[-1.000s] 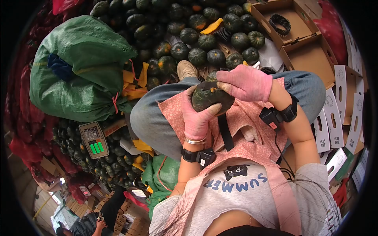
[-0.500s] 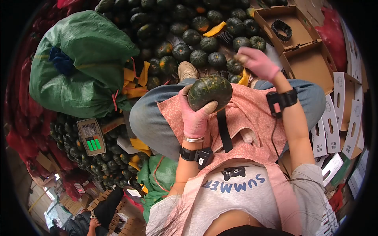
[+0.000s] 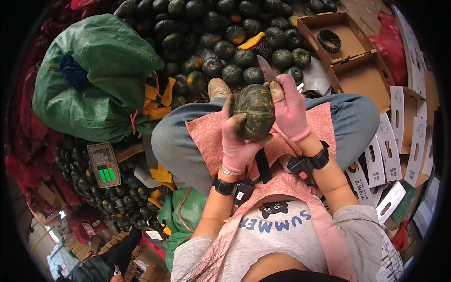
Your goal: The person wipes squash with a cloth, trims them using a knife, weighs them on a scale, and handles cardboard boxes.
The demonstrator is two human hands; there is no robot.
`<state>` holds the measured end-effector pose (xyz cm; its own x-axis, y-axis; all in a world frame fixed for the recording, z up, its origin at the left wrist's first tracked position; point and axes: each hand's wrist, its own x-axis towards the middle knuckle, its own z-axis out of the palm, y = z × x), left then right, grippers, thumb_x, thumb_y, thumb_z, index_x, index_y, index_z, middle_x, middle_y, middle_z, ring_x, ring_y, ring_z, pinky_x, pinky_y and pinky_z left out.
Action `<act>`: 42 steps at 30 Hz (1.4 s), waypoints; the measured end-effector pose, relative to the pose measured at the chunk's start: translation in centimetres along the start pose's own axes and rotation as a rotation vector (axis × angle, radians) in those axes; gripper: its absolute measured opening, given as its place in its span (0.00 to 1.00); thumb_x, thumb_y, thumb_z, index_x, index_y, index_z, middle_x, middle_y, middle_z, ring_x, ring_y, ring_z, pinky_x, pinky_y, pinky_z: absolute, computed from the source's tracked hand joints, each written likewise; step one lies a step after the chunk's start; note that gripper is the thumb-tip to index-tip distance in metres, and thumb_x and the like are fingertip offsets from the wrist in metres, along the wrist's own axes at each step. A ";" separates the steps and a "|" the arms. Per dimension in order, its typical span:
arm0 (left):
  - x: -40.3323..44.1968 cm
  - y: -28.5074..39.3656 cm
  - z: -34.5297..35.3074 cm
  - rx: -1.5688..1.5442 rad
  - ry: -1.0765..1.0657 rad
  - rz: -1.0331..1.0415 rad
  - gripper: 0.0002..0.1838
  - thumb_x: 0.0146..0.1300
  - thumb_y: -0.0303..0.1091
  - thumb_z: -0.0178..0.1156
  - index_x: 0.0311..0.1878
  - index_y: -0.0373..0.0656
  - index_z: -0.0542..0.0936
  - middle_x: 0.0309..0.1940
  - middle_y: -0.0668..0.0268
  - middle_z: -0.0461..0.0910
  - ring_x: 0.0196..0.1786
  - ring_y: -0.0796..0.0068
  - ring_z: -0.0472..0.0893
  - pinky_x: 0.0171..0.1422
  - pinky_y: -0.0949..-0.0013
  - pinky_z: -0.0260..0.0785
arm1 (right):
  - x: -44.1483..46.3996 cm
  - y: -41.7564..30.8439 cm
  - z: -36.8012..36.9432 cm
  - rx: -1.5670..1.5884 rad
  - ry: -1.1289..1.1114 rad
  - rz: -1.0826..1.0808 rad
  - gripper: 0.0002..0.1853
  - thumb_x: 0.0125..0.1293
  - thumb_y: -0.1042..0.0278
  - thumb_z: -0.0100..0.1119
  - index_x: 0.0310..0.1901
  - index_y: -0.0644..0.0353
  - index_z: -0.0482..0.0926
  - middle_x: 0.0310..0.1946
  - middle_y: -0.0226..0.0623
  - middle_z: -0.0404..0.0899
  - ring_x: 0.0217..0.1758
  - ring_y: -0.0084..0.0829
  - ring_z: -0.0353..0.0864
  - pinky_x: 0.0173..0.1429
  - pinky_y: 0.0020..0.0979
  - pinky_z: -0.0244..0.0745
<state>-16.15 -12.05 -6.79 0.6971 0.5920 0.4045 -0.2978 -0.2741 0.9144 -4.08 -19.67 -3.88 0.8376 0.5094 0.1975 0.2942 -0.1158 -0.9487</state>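
A dark green pumpkin (image 3: 256, 113) with orange speckles is held above my lap. My left hand (image 3: 236, 143), in a pink glove with dirty fingertips, wraps around its left side and underside. On its right side, my right hand (image 3: 290, 108), also pink-gloved, has its fingers curled closed at the upper right edge. What those fingers hold, if anything, I cannot make out. A flat, blade-like grey-brown shape (image 3: 266, 68) shows just beyond them; whether it touches the hand is unclear. Beneath the pumpkin lies my pink apron (image 3: 204, 138).
Many pumpkins (image 3: 232, 74) cover the floor ahead. Open cardboard boxes (image 3: 361, 77) lie at upper right, one holding a black coiled ring (image 3: 329, 41). White printed cartons (image 3: 388, 145) stand at right. On the left are a stuffed green sack (image 3: 108, 61) and a scale display (image 3: 104, 164).
My right hand has come down and left from above my knee to the pumpkin's right side. The pumpkin in my left hand has turned more upright.
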 end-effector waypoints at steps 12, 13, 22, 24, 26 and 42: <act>-0.1 0.7 -1.1 -0.977 -0.007 -0.905 0.30 0.57 0.38 0.63 0.61 0.37 0.67 0.55 0.57 0.73 0.56 0.66 0.75 0.60 0.62 0.70 | 0.3 0.6 -2.3 -0.160 -0.131 -0.132 0.04 0.66 0.70 0.54 0.37 0.62 0.73 0.28 0.43 0.75 0.26 0.36 0.76 0.32 0.28 0.71; 0.0 0.8 -1.0 -0.928 0.005 -0.870 0.32 0.57 0.42 0.64 0.61 0.37 0.67 0.55 0.58 0.74 0.55 0.66 0.76 0.59 0.62 0.71 | 0.6 -0.1 -2.8 -0.182 -0.196 -0.155 0.05 0.65 0.70 0.55 0.36 0.61 0.73 0.27 0.43 0.74 0.26 0.39 0.75 0.31 0.29 0.70; 0.4 0.6 -1.2 -0.908 0.017 -0.747 0.37 0.53 0.42 0.68 0.63 0.38 0.65 0.55 0.60 0.74 0.55 0.64 0.76 0.60 0.62 0.71 | 1.4 -0.9 -4.4 -0.602 -0.385 -0.336 0.08 0.63 0.62 0.57 0.32 0.55 0.72 0.19 0.39 0.71 0.23 0.42 0.77 0.24 0.38 0.68; 0.4 1.1 -0.9 -0.925 0.091 -0.727 0.34 0.53 0.38 0.68 0.61 0.37 0.67 0.53 0.59 0.75 0.53 0.65 0.77 0.59 0.62 0.72 | 1.5 0.2 -3.9 -0.699 -0.350 -0.285 0.09 0.64 0.61 0.56 0.32 0.55 0.71 0.19 0.41 0.71 0.23 0.43 0.77 0.23 0.39 0.67; 0.8 1.5 -0.8 -0.952 0.132 -0.726 0.33 0.51 0.35 0.68 0.60 0.37 0.67 0.53 0.57 0.75 0.53 0.65 0.78 0.59 0.61 0.72 | 1.4 -0.5 -4.2 -0.497 -0.327 -0.174 0.09 0.65 0.61 0.55 0.32 0.56 0.71 0.20 0.41 0.72 0.23 0.43 0.77 0.23 0.39 0.67; 0.3 0.9 -2.4 -0.791 0.094 -0.719 0.37 0.41 0.33 0.73 0.56 0.37 0.68 0.49 0.59 0.77 0.51 0.66 0.78 0.58 0.63 0.71 | 5.1 -1.4 -3.5 -0.267 -0.682 -0.429 0.09 0.61 0.61 0.59 0.33 0.56 0.73 0.24 0.40 0.73 0.28 0.45 0.76 0.28 0.39 0.70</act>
<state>-17.75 -10.32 -5.77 0.8342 0.4841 -0.2641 -0.1992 0.7111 0.6743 1.39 -19.85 -0.68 0.1929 0.9478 0.2539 0.6937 0.0512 -0.7185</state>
